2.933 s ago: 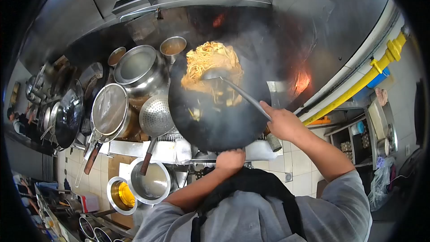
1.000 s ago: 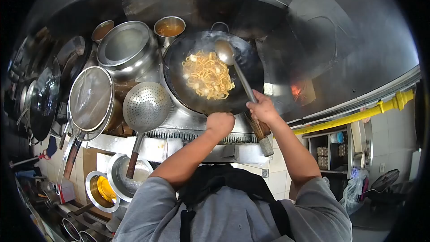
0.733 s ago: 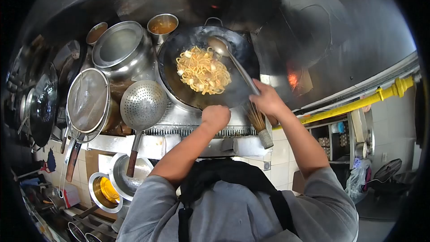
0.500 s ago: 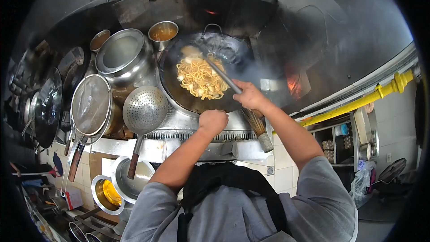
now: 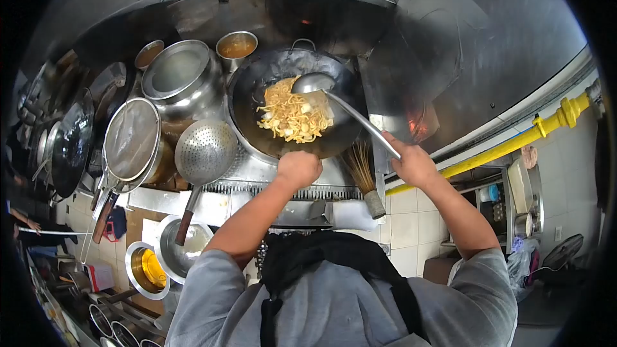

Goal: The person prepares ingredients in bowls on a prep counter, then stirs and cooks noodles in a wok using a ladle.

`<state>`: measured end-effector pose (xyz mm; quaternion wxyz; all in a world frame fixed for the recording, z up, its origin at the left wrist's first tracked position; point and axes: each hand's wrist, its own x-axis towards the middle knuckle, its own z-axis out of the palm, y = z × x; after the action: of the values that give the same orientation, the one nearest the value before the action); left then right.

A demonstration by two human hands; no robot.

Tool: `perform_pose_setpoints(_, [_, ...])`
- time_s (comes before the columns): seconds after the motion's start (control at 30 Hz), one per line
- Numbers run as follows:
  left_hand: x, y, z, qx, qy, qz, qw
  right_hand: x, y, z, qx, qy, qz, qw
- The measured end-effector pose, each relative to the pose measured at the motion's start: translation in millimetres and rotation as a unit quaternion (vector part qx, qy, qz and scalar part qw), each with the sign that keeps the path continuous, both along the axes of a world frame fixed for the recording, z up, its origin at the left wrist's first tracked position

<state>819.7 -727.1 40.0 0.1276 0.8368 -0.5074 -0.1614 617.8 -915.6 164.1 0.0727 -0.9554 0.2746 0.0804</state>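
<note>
My left hand [image 5: 299, 168] is closed at the near rim of a big dark wok [image 5: 247, 112]; its fingers hide what part of the rim they grip. Yellow noodles [image 5: 292, 119] with pale pieces lie heaped in the wok. In my right hand [image 5: 413, 164] is the end of a long-handled metal ladle [image 5: 360, 115], wrapped by the fingers. The ladle's bowl rests at the upper edge of the noodles. Below the wok's right side stands a bamboo brush [image 5: 363, 173], between my two hands.
Left of the wok are a perforated skimmer [image 5: 207, 153], a mesh strainer [image 5: 132, 144] and a lidded pot [image 5: 177, 74]. A bowl of orange liquid [image 5: 236, 45] sits behind. A yellow pipe [image 5: 514, 144] runs along the right. Another person's hand [image 5: 29, 225] shows far left.
My right hand has moved right and down, drawing the ladle into clear view over the noodles. The noodles have shifted in the wok. My left hand stays at the rim.
</note>
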Motion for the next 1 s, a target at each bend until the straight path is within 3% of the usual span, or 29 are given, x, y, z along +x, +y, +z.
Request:
perform_pose_setpoints(0.13, [2.6,-5.2,-6.1,0.009,0.0,0.008,1.0,6.8,1.0,-21.0,0.035,-0.027,-0.018,0.999])
perform_pose_setpoints(0.33, [4.2,-2.2,-12.9,-0.013,-0.019,0.009,1.0,1.1,28.1,2.5,0.058,0.039,0.002,0.998])
perform_pose_setpoints(0.5, [2.7,-2.7,-14.7,-0.008,-0.001,0.018,1.0,31.8,32.8,-21.4,0.076,0.055,-0.022,0.995])
perform_pose_setpoints(0.6, [5.8,-2.9,-16.7,-0.022,-0.005,0.01,1.0,41.2,21.5,-25.2,0.109,-0.038,0.021,0.993])
perform_pose_setpoints(0.73, [4.3,-3.9,-13.3,-0.006,0.014,0.014,1.0,65.2,21.0,-43.9,0.104,-0.075,-0.003,0.992])
perform_pose_setpoints(0.83, [6.0,-1.3,-11.9,-0.002,0.015,0.006,1.0,92.1,15.6,-65.1,0.084,-0.085,0.039,0.992])
perform_pose_setpoints(0.9, [4.9,-3.3,-11.7,-0.004,0.017,0.002,1.0,103.1,26.4,-51.9,0.065,0.0,-0.032,0.997])
perform_pose_setpoints(1.0, [7.1,-3.3,-12.6,0.008,0.024,0.015,1.0,86.6,47.7,-42.9,0.038,0.072,-0.043,0.996])
